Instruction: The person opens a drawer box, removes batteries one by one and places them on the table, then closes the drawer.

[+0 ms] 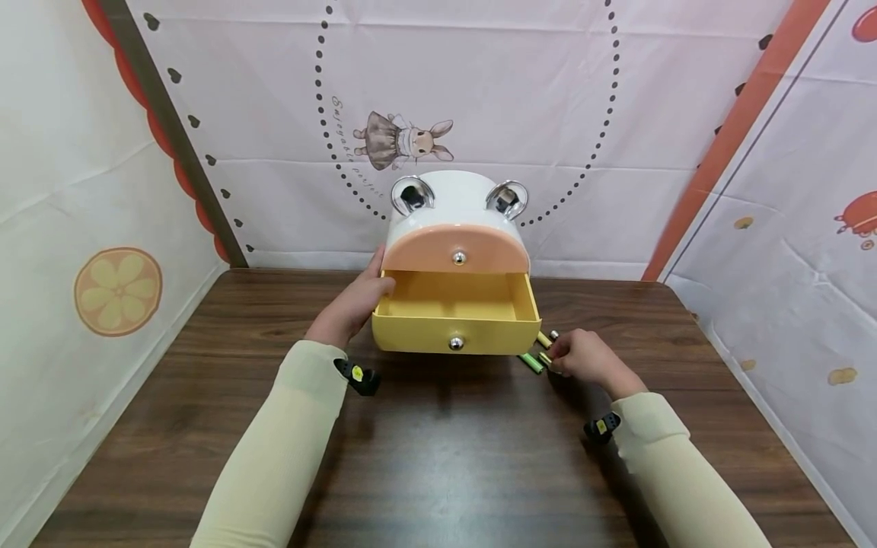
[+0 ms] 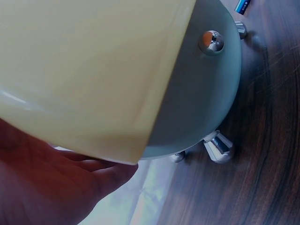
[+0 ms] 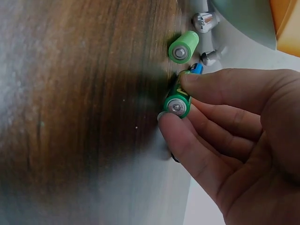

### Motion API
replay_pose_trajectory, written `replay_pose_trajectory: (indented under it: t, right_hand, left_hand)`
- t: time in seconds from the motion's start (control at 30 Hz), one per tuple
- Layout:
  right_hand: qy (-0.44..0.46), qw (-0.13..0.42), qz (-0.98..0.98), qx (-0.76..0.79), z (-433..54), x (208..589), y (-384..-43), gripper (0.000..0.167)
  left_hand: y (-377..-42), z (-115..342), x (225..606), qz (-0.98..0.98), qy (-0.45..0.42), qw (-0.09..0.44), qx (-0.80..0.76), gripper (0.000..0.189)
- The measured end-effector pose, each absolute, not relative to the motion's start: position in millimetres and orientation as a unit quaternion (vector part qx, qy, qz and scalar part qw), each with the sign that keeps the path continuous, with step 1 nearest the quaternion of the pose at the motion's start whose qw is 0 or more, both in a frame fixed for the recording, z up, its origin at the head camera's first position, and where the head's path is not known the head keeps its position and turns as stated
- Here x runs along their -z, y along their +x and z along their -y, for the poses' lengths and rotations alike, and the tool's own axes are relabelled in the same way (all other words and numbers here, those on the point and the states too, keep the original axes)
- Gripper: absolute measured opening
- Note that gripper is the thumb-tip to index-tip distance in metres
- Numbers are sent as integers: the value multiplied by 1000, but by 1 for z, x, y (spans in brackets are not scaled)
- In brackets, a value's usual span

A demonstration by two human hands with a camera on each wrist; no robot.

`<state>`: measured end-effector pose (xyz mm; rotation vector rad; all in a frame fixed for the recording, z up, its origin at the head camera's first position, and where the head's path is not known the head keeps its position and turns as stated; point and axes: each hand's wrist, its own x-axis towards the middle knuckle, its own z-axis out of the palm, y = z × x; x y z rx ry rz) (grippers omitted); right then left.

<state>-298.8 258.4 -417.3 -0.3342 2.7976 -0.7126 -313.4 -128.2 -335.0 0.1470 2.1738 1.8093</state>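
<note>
Two cream fabric sleeves (image 1: 267, 449), each with a small black wrist unit (image 1: 359, 379), enter from the bottom of my head view above the dark wood-grain table (image 1: 445, 457). The right hand (image 1: 588, 358) is narrow: I see the thumb and a finger pinching a green cylindrical battery (image 3: 177, 107), metal end toward the wrist camera. I cannot tell whether this battery touches the table. It is located near the cabinet's right side, close to a light green cylindrical battery (image 3: 183, 47).

The left hand (image 1: 352, 303) holds the glossy yellow plastic drawer (image 1: 418, 333) at its left wall, thumb over the rim and fingers along the outside. The drawer is pulled out from a white dome-topped cabinet (image 1: 455, 194), below a peach half-round drawer (image 1: 428, 251), which is closed. Two silver-rimmed round eyes (image 1: 412, 196) flank the dome. A pale printed cloth (image 1: 479, 76) hangs behind.

My left wrist view adds a grey-green rounded lower panel (image 2: 201, 84) with a silver ball knob (image 2: 212, 43) and silver feet (image 2: 219, 147); the drawer conceals these in the head view. My right wrist view adds a blue battery (image 3: 197, 68) partly behind the pinched one.
</note>
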Motion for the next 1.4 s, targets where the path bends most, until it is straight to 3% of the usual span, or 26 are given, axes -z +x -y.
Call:
replay_pose_trajectory:
  t: [0.4,0.77,1.4]
  right_hand:
    - [-99,118,-956,251,-258,420,-296,12]
    - [-102,118,-958,241,-259,415,-296,15]
    - [-128,58,-967,213,-259,389,-290,24]
  left_hand:
    - [-329,131,357,-761,53,147,-630,93]
    - [-311,127,332,-760,46,161,-628,93]
    - [-330,132,355,-767,48,140,-625,93]
